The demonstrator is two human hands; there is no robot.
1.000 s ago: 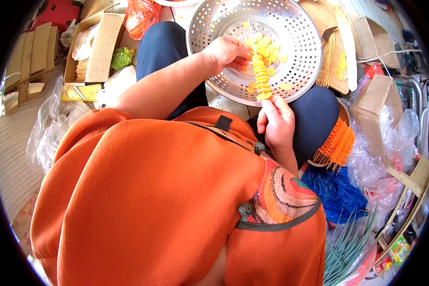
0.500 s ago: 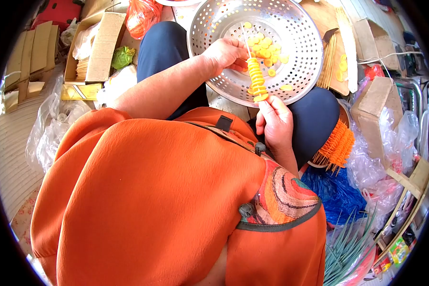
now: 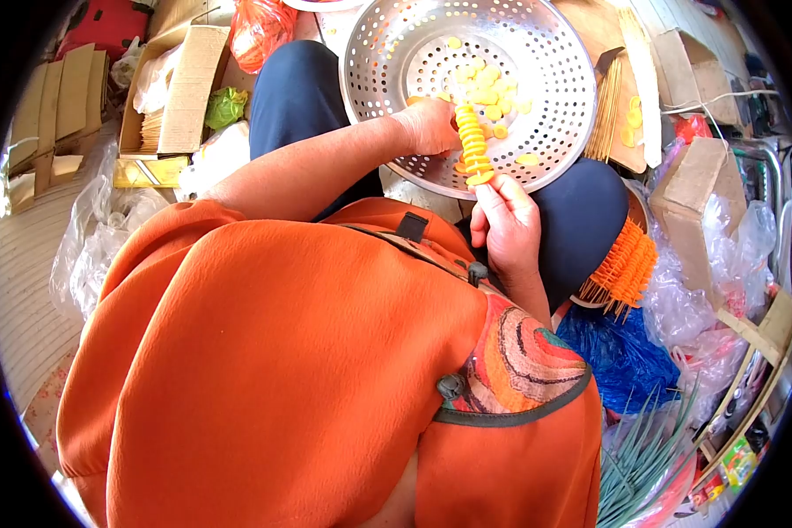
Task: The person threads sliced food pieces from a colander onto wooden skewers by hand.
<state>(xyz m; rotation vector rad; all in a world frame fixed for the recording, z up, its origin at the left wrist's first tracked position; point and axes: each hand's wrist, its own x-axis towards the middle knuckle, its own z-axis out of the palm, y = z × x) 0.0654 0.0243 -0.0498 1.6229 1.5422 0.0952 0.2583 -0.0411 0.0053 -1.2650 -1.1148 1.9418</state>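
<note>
My right hand [image 3: 512, 220] is closed in a pinch at the lower end of a skewer of round yellow-orange slices [image 3: 472, 141] that look like carrot. The skewer stands tilted over the near rim of a perforated metal colander [image 3: 370, 75]. My left hand [image 3: 433, 128] is bent down inside the colander, just left of the skewer's upper part. Its fingers are hidden beneath the back of the hand, so what they hold does not show. Loose slices [image 3: 484, 88] lie heaped on the colander's bottom, with a few scattered apart.
Filled orange skewers [image 3: 625, 264] are stacked by my right knee. Bare sticks [image 3: 605, 114] lie on a wooden board [image 3: 581, 26] beside the colander. A cardboard box [image 3: 195, 88] is at left. At right are plastic bags [image 3: 678, 304], a blue bag [image 3: 616, 352] and green onions [image 3: 647, 453].
My left hand has gone from the skewer's bare tip down into the colander, to the left of the slices. My right hand keeps its hold on the skewer, almost unmoved.
</note>
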